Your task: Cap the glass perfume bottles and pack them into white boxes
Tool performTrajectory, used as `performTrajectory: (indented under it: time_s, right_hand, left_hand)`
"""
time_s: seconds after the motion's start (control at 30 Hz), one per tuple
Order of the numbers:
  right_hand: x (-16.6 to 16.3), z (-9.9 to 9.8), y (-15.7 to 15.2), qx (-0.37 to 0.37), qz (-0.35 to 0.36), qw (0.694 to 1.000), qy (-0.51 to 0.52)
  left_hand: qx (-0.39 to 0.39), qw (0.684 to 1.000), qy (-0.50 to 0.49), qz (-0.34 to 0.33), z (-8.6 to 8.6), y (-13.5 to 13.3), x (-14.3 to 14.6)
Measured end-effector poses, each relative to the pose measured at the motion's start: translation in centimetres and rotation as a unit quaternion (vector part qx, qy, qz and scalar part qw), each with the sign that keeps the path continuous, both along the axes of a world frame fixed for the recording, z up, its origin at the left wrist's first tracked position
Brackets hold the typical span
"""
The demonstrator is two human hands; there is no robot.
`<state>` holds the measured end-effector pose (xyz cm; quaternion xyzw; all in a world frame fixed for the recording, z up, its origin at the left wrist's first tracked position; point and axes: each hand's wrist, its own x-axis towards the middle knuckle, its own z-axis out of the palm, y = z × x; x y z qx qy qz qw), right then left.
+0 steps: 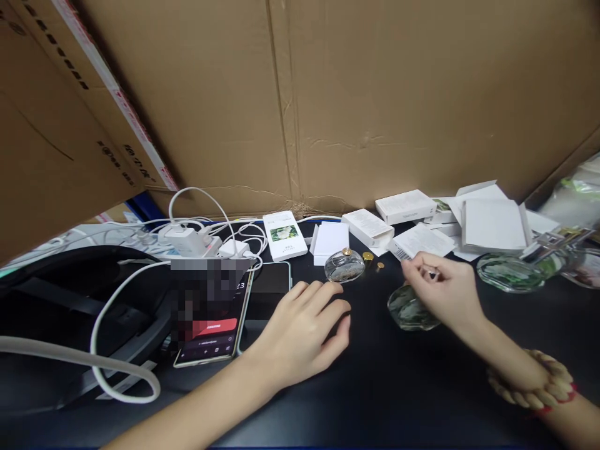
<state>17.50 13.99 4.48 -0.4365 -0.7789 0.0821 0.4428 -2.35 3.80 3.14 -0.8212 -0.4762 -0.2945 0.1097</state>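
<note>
My left hand (302, 331) rests palm down on the black table (375, 387), fingers spread and loosely curved, holding nothing, just below a small round glass bottle (344, 265) with a gold neck. My right hand (443, 284) pinches a small thin clear piece between thumb and fingers; I cannot make out what it is. Under that hand lies a second glass bottle (410, 309) on its side. Two small gold caps (368, 256) sit between the bottles. A beaded bracelet is on my right wrist.
Two phones (213, 325) lie left of my left hand, beside white chargers and cables (187, 240). Several white boxes (405, 206) lie along the cardboard wall (328, 94). More glass bottles (509, 272) stand at the right. A black bag (70, 300) fills the left.
</note>
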Motion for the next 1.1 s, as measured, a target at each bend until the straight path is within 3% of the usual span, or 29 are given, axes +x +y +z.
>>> performTrajectory:
  time_s: [0.1, 0.27, 0.47, 0.53, 0.67, 0.77, 0.9, 1.1]
  right_hand:
    - [-1.1, -1.2, -1.4, 0.019, 0.079, 0.996, 0.023]
    - [-2.9, -3.0, -1.6, -0.048, 0.208, 0.977, 0.026]
    - [-4.4, -3.4, -1.4, 0.005, 0.298, 0.954, 0.043]
    - [-4.6, -3.2, -1.7, 0.007, 0.295, 0.953, 0.073]
    - [-4.5, -3.0, -2.2, -0.033, 0.212, 0.964, 0.157]
    - [-4.3, -2.9, -2.2, -0.052, 0.214, 0.958, 0.182]
    - [-3.9, -2.8, -2.3, -0.015, 0.23, 0.96, 0.159]
    - [-3.6, -2.8, -2.1, 0.05, 0.24, 0.962, 0.123]
  left_hand:
    - [-0.007, 1.0, -0.006, -0.01, 0.1, 0.0, 0.1]
    - [-0.006, 1.0, 0.009, -0.022, 0.1, 0.1, 0.1]
    - [0.008, 1.0, 0.004, 0.005, -0.1, 0.4, -0.2]
    - [-0.001, 1.0, -0.019, 0.008, -0.1, 0.5, -0.3]
    - [-0.035, 0.996, -0.085, 0.003, -0.1, 0.8, -0.4]
    - [-0.042, 0.993, -0.112, 0.001, -0.5, 1.0, -0.5]
    - [-0.025, 0.995, -0.092, -0.027, -0.8, 1.1, -0.5]
    - [0.01, 0.999, -0.037, -0.016, -0.8, 1.1, -0.4]
